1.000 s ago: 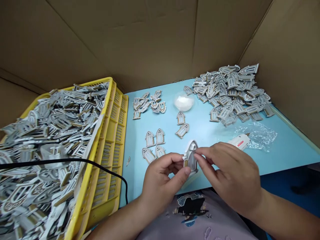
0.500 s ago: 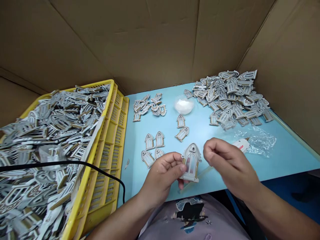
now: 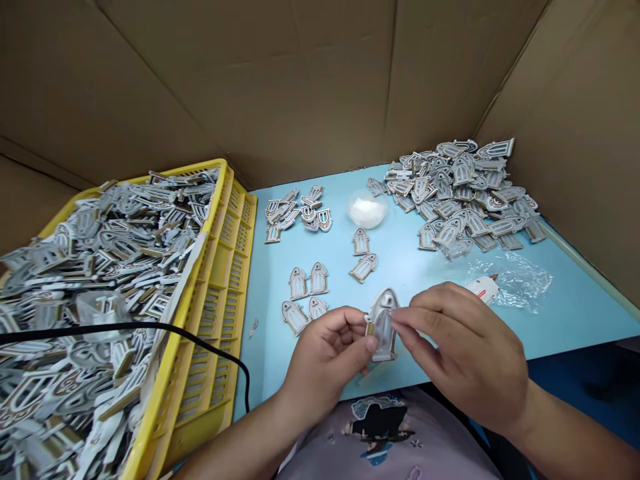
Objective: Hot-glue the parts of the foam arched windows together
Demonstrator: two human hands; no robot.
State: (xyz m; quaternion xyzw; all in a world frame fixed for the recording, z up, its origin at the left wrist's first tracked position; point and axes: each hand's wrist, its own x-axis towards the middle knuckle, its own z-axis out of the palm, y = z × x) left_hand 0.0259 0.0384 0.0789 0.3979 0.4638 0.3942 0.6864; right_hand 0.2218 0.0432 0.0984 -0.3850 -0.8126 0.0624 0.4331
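My left hand (image 3: 333, 350) is closed on a small white arched window frame (image 3: 384, 343) with gold-coloured edges, its thumb across the lower left side. The piece is held upright above the table's near edge. My right hand (image 3: 465, 347) reaches in from the right, thumb and fingers pinched together. Its fingertips touch the face of the window frame just below the arch; whatever they may hold is hidden. Beyond my left hand lie several matching frames (image 3: 319, 278), and two more (image 3: 364, 267) rest farther back.
A yellow crate (image 3: 215, 267) heaped with frames stands at left, a black cable (image 3: 200, 339) crossing it. A bowl of white material (image 3: 367, 210) sits near the back. At right are a large pile of frames (image 3: 465, 193), clear plastic film (image 3: 530, 283) and a white tool (image 3: 484, 289). Cardboard walls surround the table.
My right hand has moved left from beside the window frame, and its pinched fingertips now meet the frame's face. My left hand keeps its hold, almost still.
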